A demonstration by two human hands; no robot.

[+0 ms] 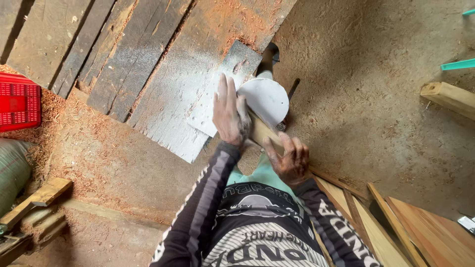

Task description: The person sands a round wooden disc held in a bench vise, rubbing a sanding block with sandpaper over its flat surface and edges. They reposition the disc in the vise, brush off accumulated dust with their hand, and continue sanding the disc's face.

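My left hand [228, 112] lies flat, fingers stretched forward, on a short wooden piece [262, 132] beside the white rounded blade guard [267, 100] of a table saw. My right hand [291, 157] grips the near end of that same wooden piece, fingers curled over it. The piece rests on a small grey metal plate [232, 74] dusted with sawdust. Both arms wear dark printed sleeves.
Weathered dark planks [123, 49] form the work surface ahead. A red plastic crate [19, 101] stands at the left. Light wooden boards [405, 232] lie at the lower right, another timber [448, 96] at the right. Sawdust covers the ground [376, 99].
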